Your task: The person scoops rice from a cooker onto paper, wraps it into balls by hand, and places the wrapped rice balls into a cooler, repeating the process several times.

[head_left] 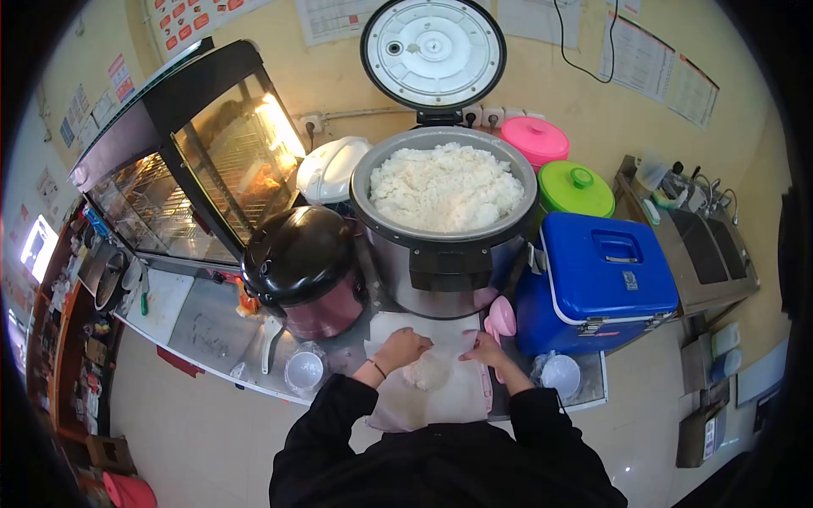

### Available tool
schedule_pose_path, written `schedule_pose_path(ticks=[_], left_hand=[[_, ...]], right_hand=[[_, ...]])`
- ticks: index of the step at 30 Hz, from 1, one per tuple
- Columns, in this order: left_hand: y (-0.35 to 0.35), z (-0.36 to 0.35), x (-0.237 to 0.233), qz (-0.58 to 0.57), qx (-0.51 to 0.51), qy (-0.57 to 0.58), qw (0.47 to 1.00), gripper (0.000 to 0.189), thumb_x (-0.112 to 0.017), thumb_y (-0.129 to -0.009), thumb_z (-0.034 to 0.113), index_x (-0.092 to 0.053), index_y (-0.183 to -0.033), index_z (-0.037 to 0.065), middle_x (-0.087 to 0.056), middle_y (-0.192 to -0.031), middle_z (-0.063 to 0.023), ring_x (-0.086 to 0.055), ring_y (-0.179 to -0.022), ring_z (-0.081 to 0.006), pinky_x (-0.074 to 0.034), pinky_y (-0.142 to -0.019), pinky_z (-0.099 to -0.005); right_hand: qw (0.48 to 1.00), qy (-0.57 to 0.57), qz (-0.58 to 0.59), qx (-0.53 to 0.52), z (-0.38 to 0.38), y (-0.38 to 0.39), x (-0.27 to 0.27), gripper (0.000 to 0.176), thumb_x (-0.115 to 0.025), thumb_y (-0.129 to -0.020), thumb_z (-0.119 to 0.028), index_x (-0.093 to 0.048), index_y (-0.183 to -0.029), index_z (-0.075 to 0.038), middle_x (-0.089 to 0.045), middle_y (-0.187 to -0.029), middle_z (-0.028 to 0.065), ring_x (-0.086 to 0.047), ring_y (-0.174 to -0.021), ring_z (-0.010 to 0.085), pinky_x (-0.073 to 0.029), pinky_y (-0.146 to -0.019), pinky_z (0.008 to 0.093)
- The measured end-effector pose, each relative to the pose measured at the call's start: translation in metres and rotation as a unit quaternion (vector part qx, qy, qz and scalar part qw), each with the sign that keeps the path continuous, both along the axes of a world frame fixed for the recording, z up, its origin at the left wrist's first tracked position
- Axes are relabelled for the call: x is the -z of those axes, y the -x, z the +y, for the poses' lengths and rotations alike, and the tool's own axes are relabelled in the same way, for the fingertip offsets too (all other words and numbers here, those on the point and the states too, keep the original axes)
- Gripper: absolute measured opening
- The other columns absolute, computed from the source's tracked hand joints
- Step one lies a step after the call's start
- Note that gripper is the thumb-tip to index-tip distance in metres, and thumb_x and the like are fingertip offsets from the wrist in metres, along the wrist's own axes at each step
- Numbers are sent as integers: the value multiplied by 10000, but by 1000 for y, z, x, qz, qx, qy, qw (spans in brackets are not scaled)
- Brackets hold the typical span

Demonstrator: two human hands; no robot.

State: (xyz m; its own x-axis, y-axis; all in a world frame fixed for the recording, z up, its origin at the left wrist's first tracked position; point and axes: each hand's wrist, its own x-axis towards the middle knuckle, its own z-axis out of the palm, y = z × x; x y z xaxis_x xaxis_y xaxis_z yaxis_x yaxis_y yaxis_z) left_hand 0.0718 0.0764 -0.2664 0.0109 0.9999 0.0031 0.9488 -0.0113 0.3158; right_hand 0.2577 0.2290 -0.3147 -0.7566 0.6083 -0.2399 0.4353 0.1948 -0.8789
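We judge the rice lump (pixel 429 371) could roll off: its paper sheet (pixel 436 406) hangs over the counter's (pixel 212 326) front edge, and a tug would tip it. Our left hand (pixel 401 347) and right hand (pixel 484 349) curl onto the sheet on either side of the lump; we cannot tell whether they are pinching it. Behind, the open rice cooker (pixel 445 262) is heaped with white rice. The black-lidded cooker (pixel 301 258), blue cooler (pixel 605 279), pink tub (pixel 535 138) and green tub (pixel 576 188) are closed, so we cannot see what they hold.

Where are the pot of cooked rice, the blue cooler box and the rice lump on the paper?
Pot of cooked rice (pixel 389 269): head view, front wall.
Blue cooler box (pixel 605 279): head view, lid.
Rice lump (pixel 428 371): head view, middle.
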Motion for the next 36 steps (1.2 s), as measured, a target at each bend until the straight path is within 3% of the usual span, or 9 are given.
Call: schedule_pose_path(ticks=[2,8,11,20,22,24,27,33,36], left_hand=[[-18,-16,-5,21,10,-21,1000,205,-513,-791,213,-628,-939,130,-627,-940,-64,-592,-862,-217,-405,-889,-367],[-60,-61,3,5,-26,-97,995,436,-445,-846,313,-462,-1178,32,-468,-1225,-98,-407,-1166,-222,-247,-1009,-415],[-59,-70,-8,-2,-18,-90,996,519,-403,-863,388,-409,-1220,11,-406,-1278,-110,-334,-1223,-212,-170,-1036,-428],[-38,-70,-10,-134,6,-18,991,512,-367,-868,435,-481,-1170,37,-467,-1225,-102,-374,-1196,-207,-156,-1040,-432],[-32,-67,-17,-134,13,28,990,509,-400,-854,434,-486,-1170,45,-479,-1218,-92,-366,-1203,-209,-154,-1042,-434],[-29,-60,-28,-117,25,72,990,518,-421,-840,449,-497,-1161,49,-487,-1212,-86,-363,-1206,-212,-153,-1041,-441],[-30,-47,-58,-34,57,130,989,540,-436,-820,485,-519,-1138,56,-497,-1201,-84,-366,-1204,-218,-154,-1037,-458],[-24,-25,-42,43,103,167,980,431,-501,-785,438,-590,-1023,89,-576,-1044,-98,-466,-1077,-282,-212,-983,-505],[-15,-12,-22,-19,55,183,981,324,-559,-757,370,-641,-889,86,-613,-882,-129,-552,-892,-317,-359,-873,-451]], right_hand=[[993,-33,38,-108,16,-3,21,393,-736,-571,-98,-626,-946,-50,-598,-685,56,-562,-660,135,-440,-624,246],[986,30,-110,-124,11,1,-6,275,-622,-711,-115,-584,-959,-1,-626,-758,105,-596,-619,177,-479,-557,276],[986,124,-110,-6,-5,-9,-9,312,-617,-752,-197,-546,-906,65,-615,-710,127,-611,-604,194,-501,-510,302],[918,230,-213,-244,-50,-61,-36,294,-654,-749,-246,-556,-835,17,-618,-699,93,-633,-672,204,-518,-582,298],[866,494,-52,-65,-54,-62,-32,237,-633,-765,-195,-558,-865,6,-622,-744,87,-631,-730,208,-514,-625,293],[709,690,109,99,-60,-63,-25,130,-511,-837,-101,-551,-892,10,-615,-873,123,-614,-830,204,-501,-747,339],[556,774,210,220,-71,-53,-20,197,-419,-877,-82,-496,-999,53,-586,-1001,155,-605,-880,224,-496,-785,351],[434,789,312,301,-88,-49,-34,271,-348,-902,-95,-470,-1070,79,-576,-1001,184,-573,-951,255,-483,-831,344],[506,731,340,308,-102,-51,-44,286,-403,-879,-132,-466,-1070,71,-572,-1002,198,-561,-965,298,-454,-868,386]])
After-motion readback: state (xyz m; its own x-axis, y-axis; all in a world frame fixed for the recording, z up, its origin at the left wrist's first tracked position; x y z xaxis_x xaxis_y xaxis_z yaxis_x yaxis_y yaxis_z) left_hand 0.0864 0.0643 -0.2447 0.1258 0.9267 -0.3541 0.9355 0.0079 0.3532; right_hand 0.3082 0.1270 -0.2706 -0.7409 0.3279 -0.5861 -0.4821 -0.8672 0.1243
